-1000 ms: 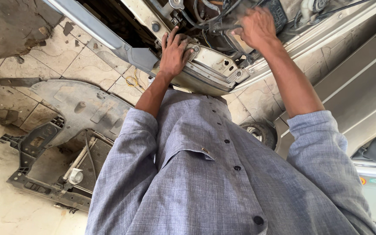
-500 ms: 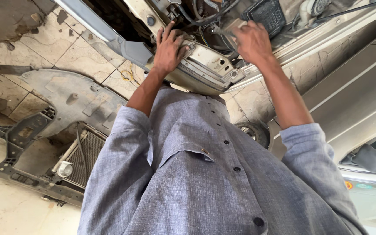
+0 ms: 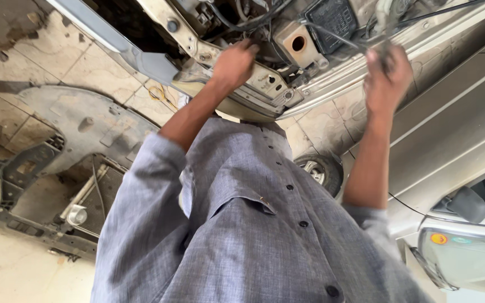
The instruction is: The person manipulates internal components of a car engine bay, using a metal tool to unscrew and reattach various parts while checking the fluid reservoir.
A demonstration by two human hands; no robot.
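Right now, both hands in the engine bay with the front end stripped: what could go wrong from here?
1. The right hand is closed around thin dark cables; pulling may strain or snag them.
2. The left hand rests on the bare metal front panel; exposed edges could cut.
3. The removed radiator frame lies on the floor close by the person, possibly a trip hazard.

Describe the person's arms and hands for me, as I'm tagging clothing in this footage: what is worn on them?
Both hands are bare: the left hand and right hand carry no gloves, and no rings or watch can be seen. The forearms are uncovered too. The person wears a grey-blue woven shirt with dark buttons down the front; its long sleeves are pushed up to about the elbows and bunch there in folds.
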